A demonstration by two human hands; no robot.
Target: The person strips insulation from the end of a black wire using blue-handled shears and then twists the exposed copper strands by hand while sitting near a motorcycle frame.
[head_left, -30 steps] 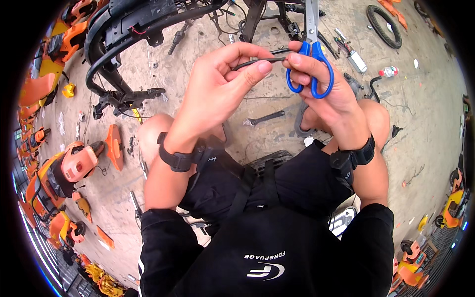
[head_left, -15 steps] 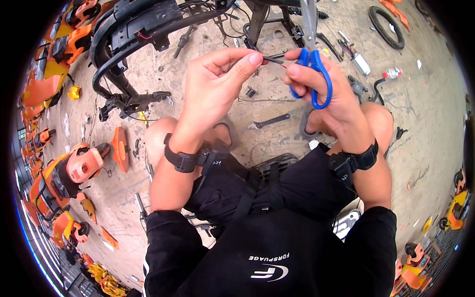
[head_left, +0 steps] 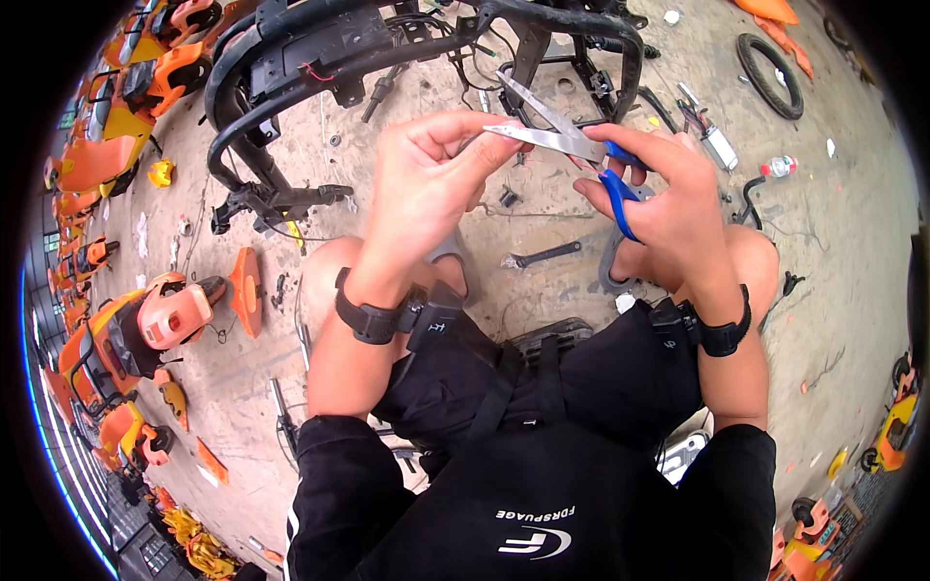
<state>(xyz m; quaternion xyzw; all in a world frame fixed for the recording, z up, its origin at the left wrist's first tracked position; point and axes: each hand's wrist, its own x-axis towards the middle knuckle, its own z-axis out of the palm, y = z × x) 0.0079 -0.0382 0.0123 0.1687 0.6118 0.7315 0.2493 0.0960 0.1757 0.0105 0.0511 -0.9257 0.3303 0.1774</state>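
Scissors (head_left: 585, 148) now point left at upper centre, blades (head_left: 541, 138) spread; earlier upright, closed. Right hand (head_left: 686, 194) grips blue handles (head_left: 618, 203); left hand (head_left: 415, 184) pinches thin wire (head_left: 579, 162), mostly hidden.

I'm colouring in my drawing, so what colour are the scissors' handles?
The scissors' handles are blue, seen best in the head view.

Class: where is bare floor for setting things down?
Mostly bare floor: between the bottle and far-right yellow vehicle; below the orange panel, left of the metal tube. Crowded: around the black frame; near the left hand, where open scissors spread.
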